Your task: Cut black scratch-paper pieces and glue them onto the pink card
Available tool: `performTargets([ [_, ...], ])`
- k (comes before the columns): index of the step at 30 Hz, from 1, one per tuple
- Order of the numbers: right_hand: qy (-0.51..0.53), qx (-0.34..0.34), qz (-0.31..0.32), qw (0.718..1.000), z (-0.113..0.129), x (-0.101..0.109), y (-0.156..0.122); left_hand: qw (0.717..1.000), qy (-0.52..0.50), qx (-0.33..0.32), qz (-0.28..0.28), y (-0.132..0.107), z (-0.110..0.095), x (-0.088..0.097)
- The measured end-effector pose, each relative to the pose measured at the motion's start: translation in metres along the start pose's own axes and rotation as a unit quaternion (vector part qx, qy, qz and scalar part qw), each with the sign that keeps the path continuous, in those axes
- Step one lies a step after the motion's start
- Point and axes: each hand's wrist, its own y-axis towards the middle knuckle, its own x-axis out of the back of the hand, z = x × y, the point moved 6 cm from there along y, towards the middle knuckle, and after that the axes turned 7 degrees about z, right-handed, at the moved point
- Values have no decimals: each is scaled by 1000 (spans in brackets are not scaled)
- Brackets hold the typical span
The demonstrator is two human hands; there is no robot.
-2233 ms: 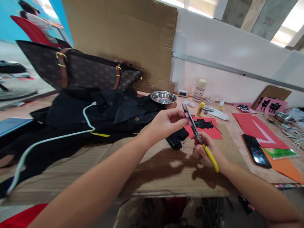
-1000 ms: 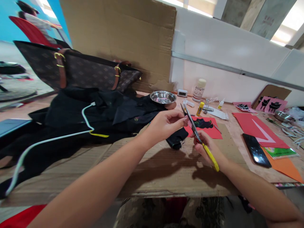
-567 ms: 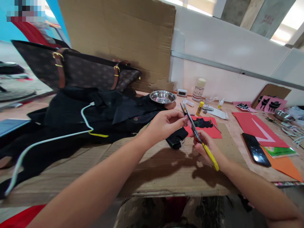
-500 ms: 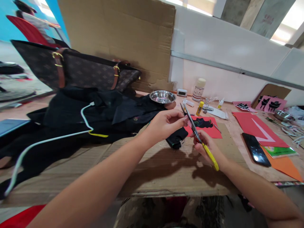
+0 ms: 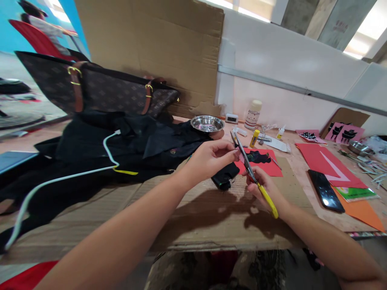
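Note:
My right hand [image 5: 264, 185] is closed round a pair of scissors [image 5: 247, 164] with yellow handles. Their blades point up and away, tips slightly apart. Thumb and fingertips of my left hand [image 5: 211, 159] are pinched together beside the blades. Between them is a small pink piece of paper [image 5: 241, 157], mostly hidden by fingers and blades. Behind the hands, a red sheet [image 5: 276, 170] lies on the cardboard with a black cut-out shape [image 5: 258, 156] on it. A folded piece of black cloth [image 5: 224, 177] rests below my left hand.
Black cloth [image 5: 121, 141] and a white cord [image 5: 60, 180] spread over the left side, before a brown bag [image 5: 111, 92]. A metal bowl [image 5: 207, 124], glue stick [image 5: 254, 138] and bottle [image 5: 252, 114] stand behind. A phone [image 5: 325, 190] and red paper [image 5: 329, 161] lie right.

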Motion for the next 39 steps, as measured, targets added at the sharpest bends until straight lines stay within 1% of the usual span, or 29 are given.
performTargets([
  [14,3,-5,5,1000,0,-1,0,1000,11,9,-2,0,-2,0],
  [19,-4,-3,-9,1000,0,0,0,1000,10,26,1,-1,-4,1],
  [21,-6,-3,-11,1000,0,1,0,999,14,32,-5,-1,-4,1],
  [23,-10,-1,-12,1000,-1,1,0,999,2,34,-24,-1,-2,3],
  [26,-17,5,-3,1000,0,1,0,999,-18,27,-42,-1,1,4],
  [34,-21,43,33,998,7,-2,-5,999,1,3,-40,-1,-3,5],
  [39,-20,39,26,999,2,-2,-4,999,-3,-2,-32,-1,-6,3],
])
